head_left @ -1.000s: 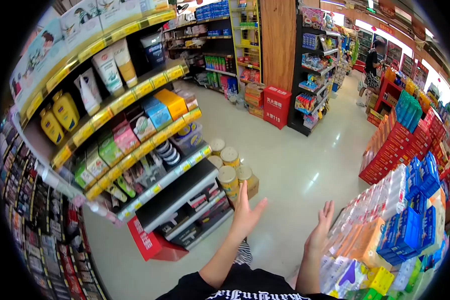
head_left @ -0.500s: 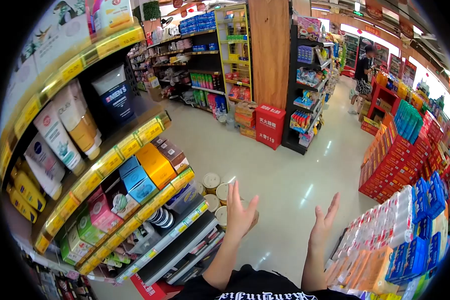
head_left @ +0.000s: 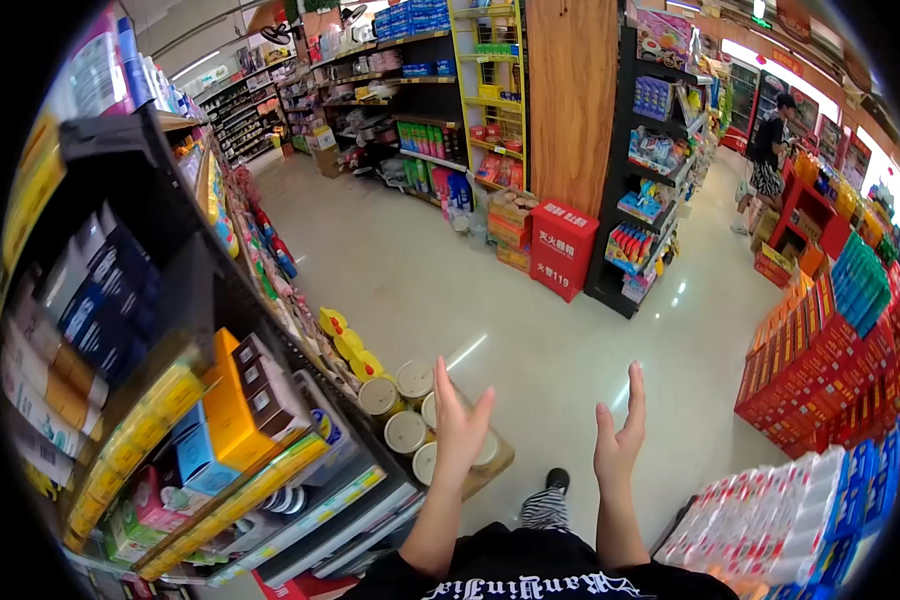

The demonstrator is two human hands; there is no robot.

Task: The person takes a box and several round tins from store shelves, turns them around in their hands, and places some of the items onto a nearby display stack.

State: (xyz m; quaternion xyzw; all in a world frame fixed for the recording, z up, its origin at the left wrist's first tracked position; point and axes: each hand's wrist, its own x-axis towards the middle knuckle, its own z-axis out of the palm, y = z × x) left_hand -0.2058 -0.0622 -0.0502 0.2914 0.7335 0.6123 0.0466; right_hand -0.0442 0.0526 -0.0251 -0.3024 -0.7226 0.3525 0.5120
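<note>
My left hand (head_left: 462, 415) is raised in front of my body, fingers stretched up and thumb apart, with nothing in it. Behind it, low on the floor, stand several round tubs (head_left: 406, 432) with pale lids, the nearest things to that hand. My right hand (head_left: 619, 430) is held up at about the same height, also with fingers spread and no object in it. Between the two hands there is a gap, with the shiny floor (head_left: 530, 400) beyond.
At left stands a shelf unit (head_left: 260, 520) with tubes and boxes. A red fire extinguisher box (head_left: 563, 252) sits by the wooden pillar (head_left: 568, 100). To the right are stacked red cartons (head_left: 800, 370) and wrapped tissue rolls (head_left: 750, 510). A person (head_left: 767, 150) stands at the far right.
My view has shifted forward past the left shelf, showing the aisle behind it. A foot in a black shoe now shows below. Both hands stay raised and spread.
</note>
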